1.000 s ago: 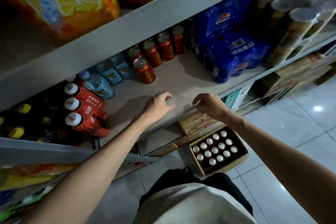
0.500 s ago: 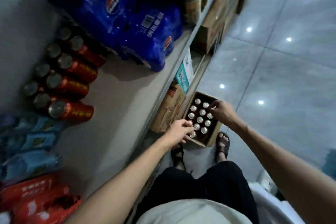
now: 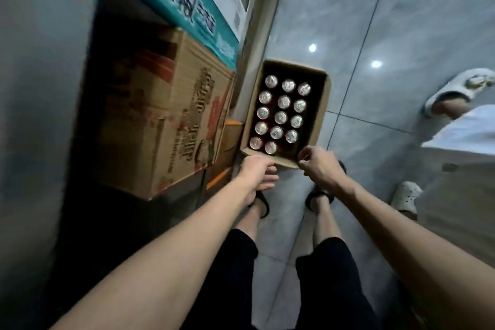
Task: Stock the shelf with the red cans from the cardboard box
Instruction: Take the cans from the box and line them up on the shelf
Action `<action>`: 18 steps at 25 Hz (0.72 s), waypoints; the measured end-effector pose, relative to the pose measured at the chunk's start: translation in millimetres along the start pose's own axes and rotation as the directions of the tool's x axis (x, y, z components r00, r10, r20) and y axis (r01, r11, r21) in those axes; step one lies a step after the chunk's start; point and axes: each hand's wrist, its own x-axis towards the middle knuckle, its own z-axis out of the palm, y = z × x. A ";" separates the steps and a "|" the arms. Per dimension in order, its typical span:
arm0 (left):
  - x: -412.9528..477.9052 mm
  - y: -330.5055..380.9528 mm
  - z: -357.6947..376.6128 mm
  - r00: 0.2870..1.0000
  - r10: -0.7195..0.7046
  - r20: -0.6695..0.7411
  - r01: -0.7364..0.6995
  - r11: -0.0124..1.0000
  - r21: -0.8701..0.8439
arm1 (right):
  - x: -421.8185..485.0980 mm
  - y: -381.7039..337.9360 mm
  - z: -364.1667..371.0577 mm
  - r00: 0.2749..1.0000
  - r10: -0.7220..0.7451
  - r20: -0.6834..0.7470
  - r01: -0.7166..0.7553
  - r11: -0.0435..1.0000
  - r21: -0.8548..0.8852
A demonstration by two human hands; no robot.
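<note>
Left hand [image 3: 258,173]: hanging with fingers straight and relaxed, gripping nothing – just off the near left corner of the cardboard box [image 3: 281,161].
Right hand [image 3: 321,165]: hovering over the near right corner of the box with fingers curled in, thumb tip meeting the forefinger; whether it is pinching the rim or closing on nothing, I cannot tell.
Red cans [image 3: 280,117]: fourteen are standing upright inside the box, showing mostly their silver tops – four rows of three, and two in the row nearest the hands. The near right corner of the box is showing dark floor of the carton.
Cardboard box: sitting open on the tiled floor [image 3: 401,21], its long left side lying against the pale front edge of the shelf [image 3: 251,67].
Shelf contents: a brown carton [image 3: 166,120] with red print is sitting on the low level just left of the box, and a teal carton [image 3: 184,5] is lying beyond it.
Wearer's legs: black shorts and dark sandals [image 3: 261,205] are showing below the hands.
Second person: two pale shoes [image 3: 455,88] are standing on the tiles, well apart from the box on the right.
</note>
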 end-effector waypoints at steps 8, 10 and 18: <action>249.9 -78.8 35.2 0.969 -0.199 -0.144 0.179 0.974 -0.141 | 196.1 112.9 113.2 0.963 -0.270 0.024 0.243 0.819 -0.520; 298.4 -89.6 39.6 0.960 -0.215 -0.179 0.183 0.966 -0.180 | 244.5 126.5 128.5 0.929 -0.370 0.001 0.282 0.706 -0.649; 364.1 -111.8 45.6 0.948 -0.196 -0.249 0.108 0.939 -0.327 | 316.8 132.7 176.1 0.917 -0.392 -0.075 0.152 0.516 -0.843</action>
